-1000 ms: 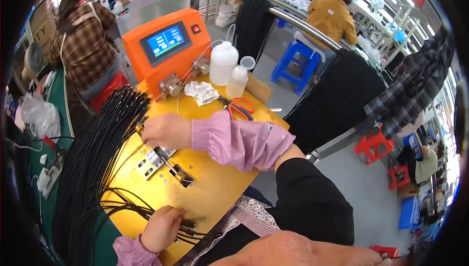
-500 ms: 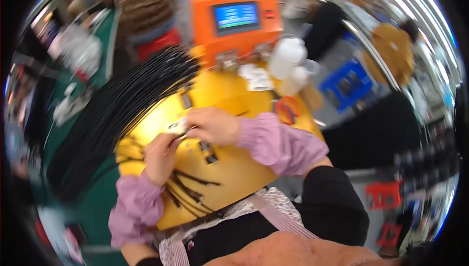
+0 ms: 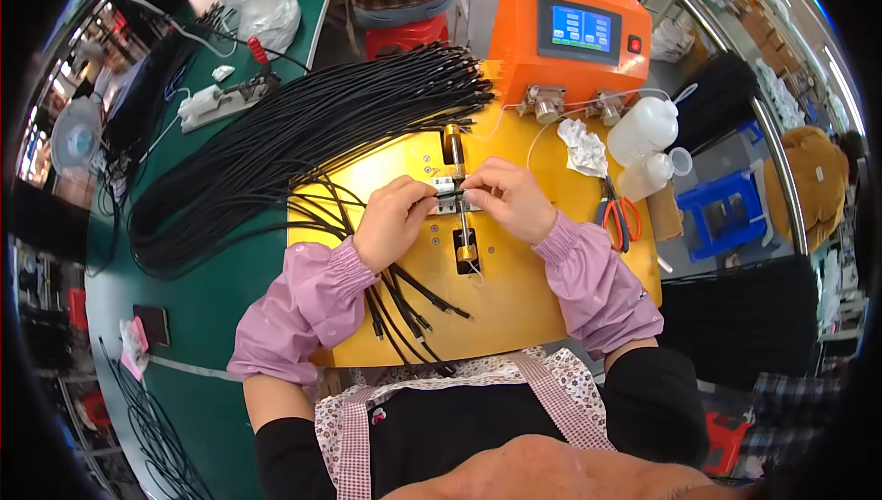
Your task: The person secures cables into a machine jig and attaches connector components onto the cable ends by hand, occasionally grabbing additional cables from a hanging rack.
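Note:
Both hands meet at a small metal fixture (image 3: 443, 208) in the middle of a yellow work plate (image 3: 514, 316). My left hand (image 3: 393, 221) pinches a thin black cable (image 3: 448, 194) with thumb and forefinger. From the other side my right hand (image 3: 513, 201) grips the same cable, its fingers closed. The cable lies across the fixture, between two slender rods that point at it from above and below. Fingers cover much of the cable, so its tip is hidden. Several loose black cables (image 3: 404, 293) lie beside and below my left wrist.
A thick bundle of black cables (image 3: 276, 142) spreads over the plate's left edge onto a green table (image 3: 211, 316). Behind the plate stands an orange machine (image 3: 570, 50) with a lit screen. White bottles (image 3: 643, 130), crumpled paper (image 3: 582, 146) and red-handled cutters (image 3: 618, 215) sit at right.
The view has swung left and steadied, so the plate appears farther right and sharp. My hands stay together at the fixture; the blurred earlier frame hides finger details.

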Demonstrator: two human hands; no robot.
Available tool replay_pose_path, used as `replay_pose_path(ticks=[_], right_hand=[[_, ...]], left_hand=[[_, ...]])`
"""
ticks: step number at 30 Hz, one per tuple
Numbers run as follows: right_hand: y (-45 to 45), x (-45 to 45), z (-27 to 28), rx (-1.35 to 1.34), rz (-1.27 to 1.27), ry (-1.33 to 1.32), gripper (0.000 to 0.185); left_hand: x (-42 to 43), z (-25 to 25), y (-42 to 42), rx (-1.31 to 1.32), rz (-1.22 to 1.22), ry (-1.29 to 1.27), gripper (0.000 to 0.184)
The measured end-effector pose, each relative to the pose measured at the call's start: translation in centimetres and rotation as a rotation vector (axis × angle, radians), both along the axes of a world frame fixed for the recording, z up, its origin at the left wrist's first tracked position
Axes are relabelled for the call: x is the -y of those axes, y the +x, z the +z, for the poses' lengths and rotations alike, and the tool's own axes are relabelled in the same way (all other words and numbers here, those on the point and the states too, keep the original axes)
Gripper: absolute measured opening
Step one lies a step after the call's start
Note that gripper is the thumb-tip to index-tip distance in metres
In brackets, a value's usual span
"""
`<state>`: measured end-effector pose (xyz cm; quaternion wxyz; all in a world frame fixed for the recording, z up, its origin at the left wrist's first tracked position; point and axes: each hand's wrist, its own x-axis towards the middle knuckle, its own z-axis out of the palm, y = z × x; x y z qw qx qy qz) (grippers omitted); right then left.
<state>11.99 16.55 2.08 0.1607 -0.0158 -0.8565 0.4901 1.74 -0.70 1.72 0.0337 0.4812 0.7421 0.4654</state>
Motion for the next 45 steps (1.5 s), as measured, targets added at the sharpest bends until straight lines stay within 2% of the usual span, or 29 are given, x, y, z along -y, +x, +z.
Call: replay_pose_path(ticks=[2,6,11,12,16,19,21,23,24,26,32,36,38,45], right_hand=[[0.0,-0.4,-0.6,-0.028,-0.053,0.052,0.011],[-0.2,-0.1,-1.5,-0.195,-0.174,0.383,0.011],[-0.2,0.4,-1.0,-0.200,-0.227,0.633,0.010],[-0.2,0.5,-0.8,-0.195,-0.227,0.635,0.010],[0.1,0.6,-0.1,-0.158,-0.265,0.920,0.006],[-1.6,-1.3,-0.1,-0.068,-0.341,0.895,0.005],[-4.5,-3.0,0.4,-0.210,-0.389,1.101,0.006],[-7.4,-4.1,0.7,0.065,-0.306,1.274,0.007],[-8.7,-4.5,0.4,0.064,-0.306,1.274,0.007],[-10.8,-5.1,-0.6,0.392,-0.197,1.312,0.008],[-10.2,-6.1,-1.6,0.104,-0.220,1.294,0.007],[-7.2,-3.9,2.1,-0.235,-0.272,0.794,0.010],[-5.3,-2.3,3.2,-0.334,-0.285,0.748,0.007],[-1.3,-0.6,1.6,-0.313,-0.300,0.434,0.003]], left_hand=[[-0.6,-0.3,-0.4,-0.045,-0.029,0.033,0.017],[-0.6,-0.6,-1.0,-0.462,-0.031,-0.172,0.023],[-0.7,-1.9,-1.1,-0.697,-0.038,-0.206,0.027],[-0.7,-1.9,-1.1,-0.692,-0.040,-0.204,0.027],[-0.8,-2.0,-1.1,-0.783,-0.015,-0.171,0.026],[-1.0,-2.0,-1.2,-0.789,-0.017,-0.183,0.025],[-0.8,-2.2,-1.1,-0.796,-0.021,-0.207,0.024],[-0.7,-2.2,-1.0,-0.799,-0.022,-0.211,0.024],[-0.7,-2.2,-1.0,-0.804,-0.021,-0.208,0.024],[-0.8,-2.3,-1.0,-0.807,-0.011,-0.200,0.024],[-0.9,-2.3,-1.2,-0.796,-0.018,-0.191,0.023],[-0.9,-2.5,-1.2,-0.774,-0.016,-0.180,0.022],[-0.9,-2.6,-1.2,-0.765,-0.013,-0.177,0.022],[-0.9,-2.5,-1.6,-0.732,-0.010,-0.116,0.026]])
